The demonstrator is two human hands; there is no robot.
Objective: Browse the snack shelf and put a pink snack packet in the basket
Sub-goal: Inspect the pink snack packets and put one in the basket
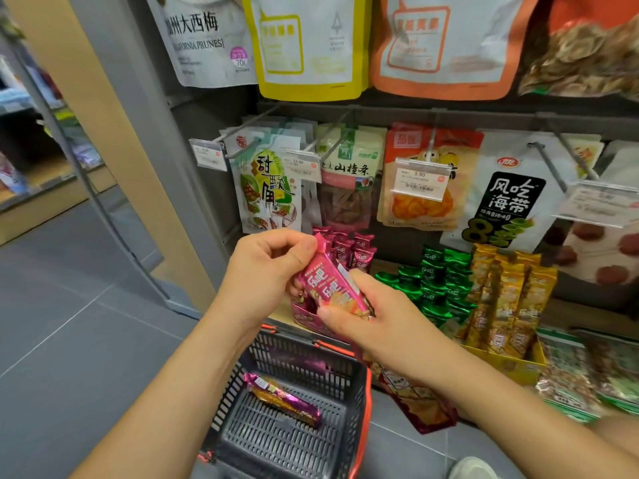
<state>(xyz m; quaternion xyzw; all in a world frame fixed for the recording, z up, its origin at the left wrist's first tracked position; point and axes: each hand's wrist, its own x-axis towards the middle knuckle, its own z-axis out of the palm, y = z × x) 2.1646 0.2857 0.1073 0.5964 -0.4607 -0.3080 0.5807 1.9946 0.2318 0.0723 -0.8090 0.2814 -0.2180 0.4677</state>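
Head view: pinching top end of pink snack packet (330, 281) with left hand (266, 267), clamping its lower end with curled right hand (375, 318), holding it tilted above dark basket (301, 361) below both wrists, with purple packet (281, 399) inside, row of pink packets (356, 248) just behind hands.
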